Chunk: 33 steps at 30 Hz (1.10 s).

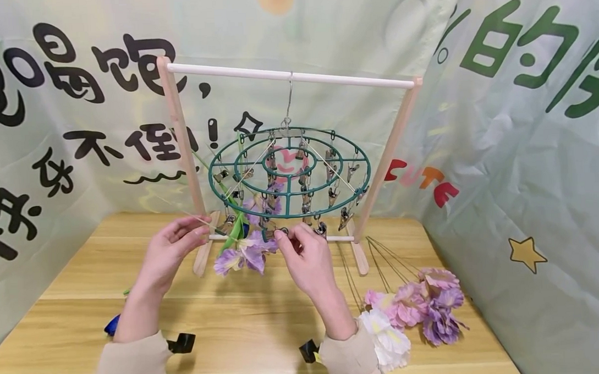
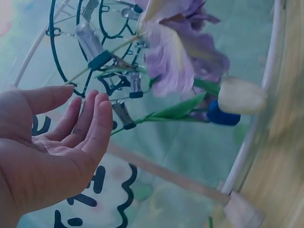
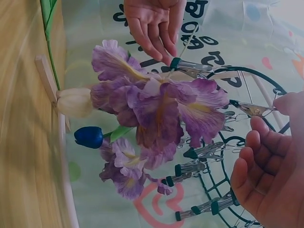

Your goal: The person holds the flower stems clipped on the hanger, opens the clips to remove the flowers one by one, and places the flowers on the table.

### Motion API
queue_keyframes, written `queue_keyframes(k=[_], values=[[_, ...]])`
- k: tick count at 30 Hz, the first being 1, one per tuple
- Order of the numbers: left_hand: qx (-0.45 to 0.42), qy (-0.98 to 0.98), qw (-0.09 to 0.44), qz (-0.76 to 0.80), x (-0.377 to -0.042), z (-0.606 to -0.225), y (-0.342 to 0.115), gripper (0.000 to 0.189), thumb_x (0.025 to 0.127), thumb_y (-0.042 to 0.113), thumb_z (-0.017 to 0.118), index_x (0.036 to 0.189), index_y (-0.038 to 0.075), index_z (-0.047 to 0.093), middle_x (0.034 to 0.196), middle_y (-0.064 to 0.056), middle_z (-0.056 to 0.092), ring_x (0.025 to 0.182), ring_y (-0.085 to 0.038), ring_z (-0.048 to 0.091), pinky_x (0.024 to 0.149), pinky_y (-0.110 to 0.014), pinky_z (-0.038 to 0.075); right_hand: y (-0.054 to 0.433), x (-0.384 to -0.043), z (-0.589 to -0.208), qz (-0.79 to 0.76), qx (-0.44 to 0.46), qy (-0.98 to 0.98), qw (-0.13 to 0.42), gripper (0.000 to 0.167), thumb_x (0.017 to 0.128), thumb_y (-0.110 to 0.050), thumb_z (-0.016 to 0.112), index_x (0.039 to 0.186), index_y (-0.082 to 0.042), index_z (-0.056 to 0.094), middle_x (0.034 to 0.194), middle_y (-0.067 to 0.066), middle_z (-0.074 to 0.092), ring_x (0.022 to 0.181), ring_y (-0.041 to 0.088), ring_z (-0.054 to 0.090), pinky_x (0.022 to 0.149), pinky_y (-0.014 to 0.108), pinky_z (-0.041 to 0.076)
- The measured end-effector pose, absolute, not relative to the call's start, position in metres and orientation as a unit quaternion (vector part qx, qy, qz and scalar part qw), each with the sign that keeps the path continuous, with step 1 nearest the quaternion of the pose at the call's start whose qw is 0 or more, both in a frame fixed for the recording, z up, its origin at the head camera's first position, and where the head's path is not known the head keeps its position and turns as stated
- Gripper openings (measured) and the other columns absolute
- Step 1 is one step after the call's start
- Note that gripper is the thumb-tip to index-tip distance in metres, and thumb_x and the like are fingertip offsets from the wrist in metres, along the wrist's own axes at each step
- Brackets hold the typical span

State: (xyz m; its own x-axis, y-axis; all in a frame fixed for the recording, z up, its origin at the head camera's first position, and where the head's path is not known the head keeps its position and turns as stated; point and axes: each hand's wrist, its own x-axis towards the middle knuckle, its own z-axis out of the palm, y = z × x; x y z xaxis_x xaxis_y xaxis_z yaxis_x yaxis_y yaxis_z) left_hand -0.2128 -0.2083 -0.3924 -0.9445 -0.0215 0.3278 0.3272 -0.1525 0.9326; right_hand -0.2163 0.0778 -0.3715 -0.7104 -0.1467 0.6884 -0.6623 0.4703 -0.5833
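A round green clip hanger [image 1: 289, 216] hangs by its hook, with metal clips on chains below it. My right hand [image 1: 307, 255] pinches one metal clip [image 3: 254, 109] between thumb and index finger near the hanger's front. My left hand [image 1: 175, 243] is at the hanger's left, fingers loosely extended beside the thin stem [image 2: 78, 76] of a purple iris [image 3: 161, 104]. Another clip [image 2: 99, 59] grips that stem close to my left fingertips. Behind that bloom are a second purple iris [image 3: 124, 171], a white tulip [image 3: 74, 102] and a blue tulip [image 3: 88, 137].
A wooden stand with a white top rod [image 1: 236, 72] carries the hanger. Pink and purple irises [image 1: 442, 314] and a white iris [image 1: 384, 338] lie on the right of the wooden table [image 1: 245, 332]. A blue flower [image 1: 112, 324] lies by my left forearm. Printed cloth surrounds the table.
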Motion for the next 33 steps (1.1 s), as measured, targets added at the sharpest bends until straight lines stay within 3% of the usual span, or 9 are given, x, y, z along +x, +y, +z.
queue_keyframes(k=[6, 10, 15, 24, 28, 33], values=[[-0.108, -0.622, 0.122, -0.766, -0.216, -0.393, -0.195, 0.021, 0.104, 0.006, 0.064, 0.120, -0.006, 0.063, 0.120, -0.002, 0.072, 0.107, -0.011, 0.069, 0.094, -0.025, 0.058, 0.075, -0.215, -0.373, 0.455, 0.247, -0.807, 0.286, 0.030, 0.102, -0.027, 0.067, 0.076, -0.013, 0.063, 0.073, -0.004, 0.055, 0.062, 0.008, 0.050, 0.053, 0.023, 0.044], [-0.101, -0.598, 0.126, -0.785, -0.217, -0.390, -0.188, 0.009, 0.104, 0.005, 0.062, 0.112, 0.003, 0.067, 0.110, 0.000, 0.074, 0.103, -0.011, 0.070, 0.093, -0.024, 0.058, 0.074, -0.215, -0.375, 0.453, 0.247, -0.808, 0.285, 0.030, 0.102, -0.028, 0.067, 0.077, -0.013, 0.063, 0.074, -0.005, 0.055, 0.062, 0.008, 0.050, 0.054, 0.022, 0.045], [-0.094, -0.591, 0.136, -0.790, -0.216, -0.388, -0.183, 0.008, 0.104, 0.006, 0.062, 0.105, 0.010, 0.069, 0.102, 0.002, 0.076, 0.100, -0.010, 0.071, 0.091, -0.025, 0.059, 0.073, -0.214, -0.375, 0.457, 0.249, -0.803, 0.289, 0.026, 0.102, -0.028, 0.067, 0.082, -0.013, 0.069, 0.075, -0.005, 0.056, 0.063, 0.008, 0.051, 0.054, 0.023, 0.046], [-0.104, -0.616, 0.177, -0.761, -0.209, -0.384, -0.176, 0.013, 0.103, 0.004, 0.064, 0.106, -0.008, 0.068, 0.107, -0.003, 0.073, 0.098, -0.011, 0.072, 0.087, -0.025, 0.061, 0.065, -0.197, -0.365, 0.495, 0.293, -0.766, 0.286, 0.017, 0.102, -0.018, 0.067, 0.087, -0.010, 0.071, 0.080, -0.003, 0.062, 0.067, 0.009, 0.055, 0.055, 0.024, 0.050], [-0.113, -0.621, 0.195, -0.751, -0.209, -0.382, -0.176, 0.013, 0.102, 0.002, 0.065, 0.102, -0.011, 0.067, 0.109, -0.001, 0.074, 0.095, -0.011, 0.073, 0.084, -0.026, 0.062, 0.055, -0.185, -0.361, 0.524, 0.335, -0.736, 0.269, 0.010, 0.102, -0.011, 0.066, 0.101, -0.008, 0.075, 0.087, 0.000, 0.067, 0.072, 0.011, 0.060, 0.057, 0.026, 0.055], [-0.123, -0.612, 0.201, -0.755, -0.209, -0.380, -0.176, 0.016, 0.102, 0.003, 0.065, 0.105, -0.012, 0.069, 0.107, 0.000, 0.074, 0.093, -0.012, 0.073, 0.083, -0.028, 0.062, 0.038, -0.176, -0.362, 0.550, 0.355, -0.722, 0.224, 0.024, 0.102, -0.010, 0.066, 0.125, -0.007, 0.072, 0.103, 0.006, 0.072, 0.078, 0.014, 0.065, 0.064, 0.026, 0.059]])
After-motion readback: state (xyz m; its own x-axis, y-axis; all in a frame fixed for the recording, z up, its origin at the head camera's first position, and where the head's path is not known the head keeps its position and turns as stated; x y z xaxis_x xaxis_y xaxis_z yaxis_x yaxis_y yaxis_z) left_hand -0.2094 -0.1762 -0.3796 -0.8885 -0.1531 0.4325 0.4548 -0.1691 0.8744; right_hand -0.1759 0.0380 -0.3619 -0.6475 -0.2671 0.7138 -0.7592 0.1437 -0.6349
